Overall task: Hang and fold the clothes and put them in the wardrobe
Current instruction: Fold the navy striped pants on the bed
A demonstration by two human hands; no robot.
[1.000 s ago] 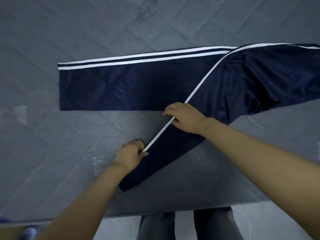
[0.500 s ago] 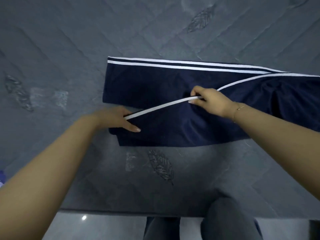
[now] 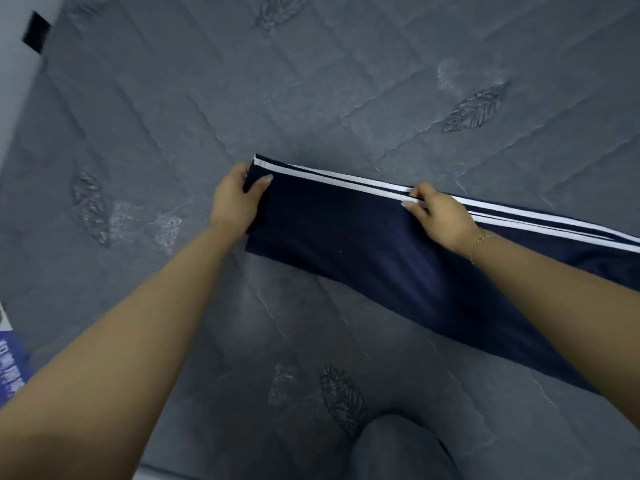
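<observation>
Grey quilted mattress (image 3: 311, 81) bears navy trousers (image 3: 363, 244) gripped by both hands.

Smooth, faintly sheeny navy cloth trousers (image 3: 363, 244) lie on matt grey quilted fabric mattress (image 3: 207, 98).

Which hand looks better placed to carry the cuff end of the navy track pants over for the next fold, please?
Probably the left hand: it already grips the cuff end of the track pants, while the right hand pinches the white stripes mid-leg and can anchor the fold.
</observation>
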